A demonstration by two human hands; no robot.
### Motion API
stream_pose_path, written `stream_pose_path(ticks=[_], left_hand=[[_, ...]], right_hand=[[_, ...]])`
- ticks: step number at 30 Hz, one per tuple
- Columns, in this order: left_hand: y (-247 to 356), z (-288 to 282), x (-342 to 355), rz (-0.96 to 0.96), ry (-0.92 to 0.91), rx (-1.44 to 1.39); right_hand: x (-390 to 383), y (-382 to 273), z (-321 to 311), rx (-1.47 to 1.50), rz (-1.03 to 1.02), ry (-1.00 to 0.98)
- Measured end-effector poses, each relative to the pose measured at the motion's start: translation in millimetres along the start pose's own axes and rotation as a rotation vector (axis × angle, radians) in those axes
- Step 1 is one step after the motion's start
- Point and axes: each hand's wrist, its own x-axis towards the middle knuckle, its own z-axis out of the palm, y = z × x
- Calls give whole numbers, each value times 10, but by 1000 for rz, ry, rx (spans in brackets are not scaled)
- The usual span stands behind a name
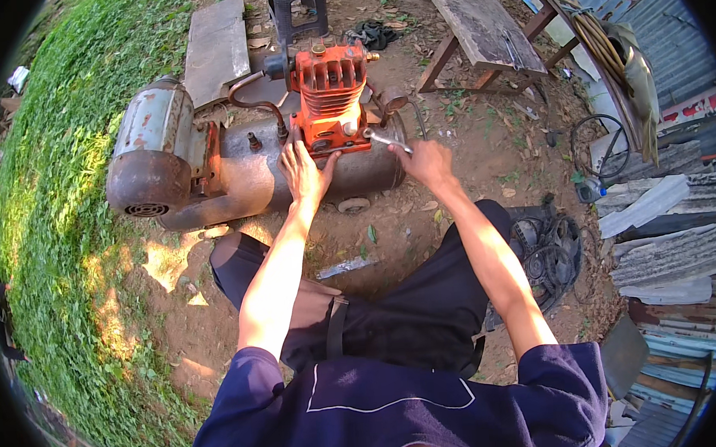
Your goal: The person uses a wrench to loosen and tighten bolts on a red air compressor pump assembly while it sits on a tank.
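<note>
Right hand point(430, 163), 4 o'clock of orange finned metal pump point(331, 96), gripping silver metal wrench point(387, 141); left hand point(304, 176), 7 o'clock, resting spread.

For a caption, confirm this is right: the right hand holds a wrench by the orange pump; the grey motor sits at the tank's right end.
Wrong end: the head view shows the grey motor at the left end of the tank. The right hand does hold a wrench by the orange pump.

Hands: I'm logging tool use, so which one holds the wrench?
The right hand grips the wrench beside the orange pump; the left hand, holding no tool, rests at that pump's base.
</note>
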Motion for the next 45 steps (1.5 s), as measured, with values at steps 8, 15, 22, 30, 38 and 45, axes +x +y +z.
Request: stream_pose_path(ticks=[8, 15, 22, 30, 38, 45], left_hand=[[105, -516, -382, -395, 151, -672], [38, -573, -362, -641, 57, -573], [-243, -523, -42, -443, -75, -615], [-126, -562, 129, -428, -283, -374], [-81, -557, 177, -475, -266, -381], [-428, -741, 512, -338, -608, -382]], right_hand=[[-256, 113, -294, 445, 90, 30], [-599, -605, 569, 932, -133, -355], [-343, -1235, 730, 861, -35, -115], [-198, -1286, 438, 869, 14, -281], [-143, -1152, 467, 1148, 101, -633], [-432, -2240, 860, 1902, 351, -647]])
